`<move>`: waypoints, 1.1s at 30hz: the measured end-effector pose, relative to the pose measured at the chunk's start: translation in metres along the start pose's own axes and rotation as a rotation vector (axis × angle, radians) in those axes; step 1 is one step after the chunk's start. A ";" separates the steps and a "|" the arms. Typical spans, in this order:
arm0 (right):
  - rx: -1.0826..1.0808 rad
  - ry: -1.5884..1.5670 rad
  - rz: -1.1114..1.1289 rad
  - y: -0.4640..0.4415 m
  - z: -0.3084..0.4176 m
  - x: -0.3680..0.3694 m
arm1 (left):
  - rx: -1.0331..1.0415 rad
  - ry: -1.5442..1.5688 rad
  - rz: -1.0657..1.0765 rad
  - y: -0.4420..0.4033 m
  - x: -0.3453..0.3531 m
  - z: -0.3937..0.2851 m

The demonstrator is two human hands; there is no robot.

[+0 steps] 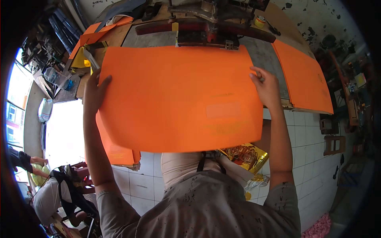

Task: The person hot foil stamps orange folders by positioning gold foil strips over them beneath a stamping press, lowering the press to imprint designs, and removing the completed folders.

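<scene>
A large orange sheet (170, 95) spans the space before me, bowed slightly at its near edge. Faint yellowish marks and a pale rectangle show on its lower right part. My left hand (95, 93) grips the sheet's left edge, thumb on top and the other fingers mostly hidden. At the right edge, my right hand (268, 85) pinches the sheet between thumb and curled fingers. The far edge reaches the dark block of a metal press (208, 39), but whether it passes beneath cannot be made out.
More orange sheets (305, 79) lie on the table at right, and others (119, 154) at lower left. A gold foil packet (248, 156) is by my lap. A yellow can (260, 21) stands at the back. Other people (51, 194) are at lower left.
</scene>
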State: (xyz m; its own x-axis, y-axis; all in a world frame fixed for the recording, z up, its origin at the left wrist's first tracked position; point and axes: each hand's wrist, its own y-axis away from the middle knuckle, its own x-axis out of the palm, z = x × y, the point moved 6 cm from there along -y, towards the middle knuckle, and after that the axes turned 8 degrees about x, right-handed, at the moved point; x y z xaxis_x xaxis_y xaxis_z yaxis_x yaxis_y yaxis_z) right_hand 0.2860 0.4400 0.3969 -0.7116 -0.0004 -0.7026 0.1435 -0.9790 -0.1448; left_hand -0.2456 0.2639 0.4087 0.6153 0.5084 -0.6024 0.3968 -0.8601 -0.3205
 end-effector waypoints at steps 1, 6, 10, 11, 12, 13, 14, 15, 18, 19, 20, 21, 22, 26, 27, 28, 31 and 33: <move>-0.022 -0.004 -0.015 -0.017 0.001 0.004 | 0.048 0.003 0.025 -0.022 0.003 0.010; -0.002 -0.157 -0.087 -0.090 -0.021 0.027 | 0.239 -0.316 -0.124 -0.091 0.014 0.011; -0.235 -0.041 -0.188 -0.025 0.011 0.006 | 0.490 -0.621 -0.322 -0.048 0.025 -0.038; -0.306 -0.050 -0.157 -0.004 0.013 0.005 | 0.511 -0.535 -0.236 -0.023 0.034 -0.056; -0.342 -0.012 -0.125 0.016 0.013 0.005 | 0.407 -0.373 -0.137 0.004 0.047 -0.071; -0.378 0.027 -0.091 0.034 0.012 0.008 | 0.396 -0.399 -0.088 0.030 0.062 -0.073; -0.406 0.075 -0.070 0.047 0.009 0.012 | 0.488 -0.423 -0.044 0.054 0.076 -0.085; -0.434 0.123 -0.043 0.061 0.006 0.017 | 0.465 -0.406 0.023 0.071 0.089 -0.090; -0.439 0.201 0.032 0.075 -0.002 0.029 | 0.439 -0.429 0.017 0.092 0.111 -0.083; -0.434 0.215 0.049 0.075 -0.003 0.032 | 0.446 -0.452 -0.001 0.091 0.115 -0.078; -0.431 0.251 0.056 0.075 -0.004 0.033 | 0.455 -0.476 -0.022 0.090 0.117 -0.074; -0.430 0.268 0.055 0.075 -0.003 0.032 | 0.445 -0.481 -0.014 0.089 0.118 -0.070; -0.431 0.285 0.052 0.074 -0.001 0.032 | 0.435 -0.487 -0.008 0.086 0.118 -0.066; -0.445 0.251 0.050 0.074 -0.001 0.033 | 0.422 -0.516 -0.004 0.085 0.117 -0.062; -0.448 0.232 0.052 0.075 -0.003 0.032 | 0.427 -0.511 -0.010 0.087 0.116 -0.061; -0.448 0.211 0.055 0.078 -0.004 0.031 | 0.432 -0.506 -0.013 0.090 0.115 -0.061; -0.452 0.154 0.060 0.089 -0.008 0.026 | 0.445 -0.496 -0.033 0.098 0.113 -0.060; -0.454 0.134 0.064 0.094 -0.010 0.022 | 0.444 -0.495 -0.046 0.104 0.113 -0.058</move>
State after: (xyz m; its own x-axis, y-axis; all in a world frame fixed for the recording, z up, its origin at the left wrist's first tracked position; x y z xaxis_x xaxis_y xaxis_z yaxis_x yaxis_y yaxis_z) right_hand 0.2903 0.3495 0.3608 -0.6005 -0.0027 -0.7996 0.4917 -0.7899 -0.3666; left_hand -0.0953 0.2345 0.3502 0.1772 0.5570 -0.8114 0.0318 -0.8272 -0.5610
